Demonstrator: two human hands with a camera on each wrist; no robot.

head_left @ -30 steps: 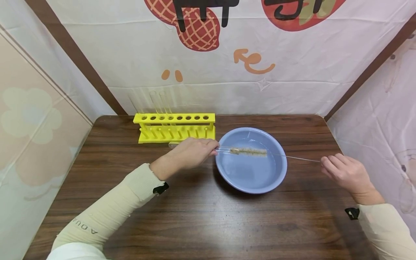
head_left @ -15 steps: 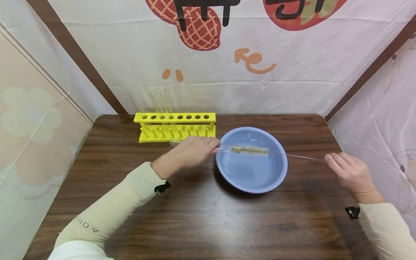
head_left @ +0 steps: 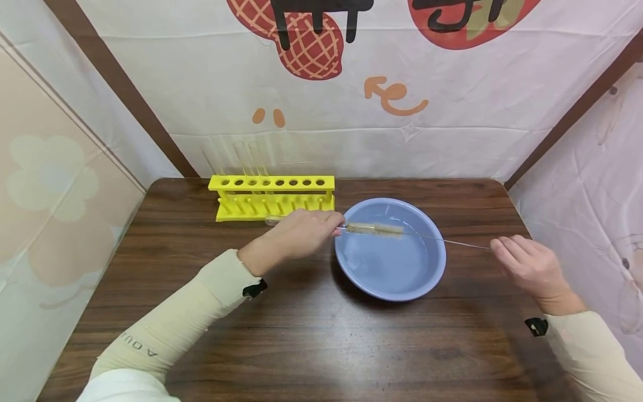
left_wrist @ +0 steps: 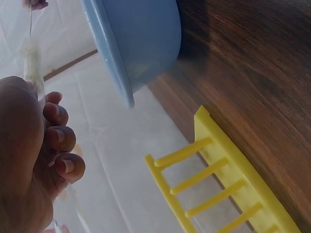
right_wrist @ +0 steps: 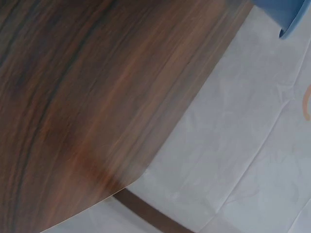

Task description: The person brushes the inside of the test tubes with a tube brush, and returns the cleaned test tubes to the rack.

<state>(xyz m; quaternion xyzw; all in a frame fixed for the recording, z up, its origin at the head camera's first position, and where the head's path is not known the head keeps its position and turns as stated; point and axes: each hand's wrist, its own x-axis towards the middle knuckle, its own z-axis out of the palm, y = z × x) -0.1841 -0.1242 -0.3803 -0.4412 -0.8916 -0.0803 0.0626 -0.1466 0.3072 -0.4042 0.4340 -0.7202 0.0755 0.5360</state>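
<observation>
My left hand [head_left: 306,231] grips a clear glass test tube [head_left: 273,220] held sideways, its rounded end out to the left and its mouth over the basin. A tan-bristled test tube brush [head_left: 389,230] sits partly inside that mouth, the rest of its bristles outside. In the left wrist view, curled fingers [left_wrist: 60,138] wrap the tube, and the bristles [left_wrist: 33,65] show beyond the thumb. At the far right my right hand [head_left: 529,268] pinches the end of the brush's thin wire handle [head_left: 464,244]. The right wrist view does not show that hand.
Below the brush stands a blue basin [head_left: 392,279] with water in it. Behind my left hand is a yellow test tube rack [head_left: 271,183] with several clear tubes [head_left: 241,156] standing in its left holes. A printed cloth [head_left: 452,139] hangs behind the wooden table [head_left: 321,346].
My right hand first drew slightly right, then came back left. The brush has gone deeper into the tube, with less bristle outside. My left hand keeps its grip, nearly still.
</observation>
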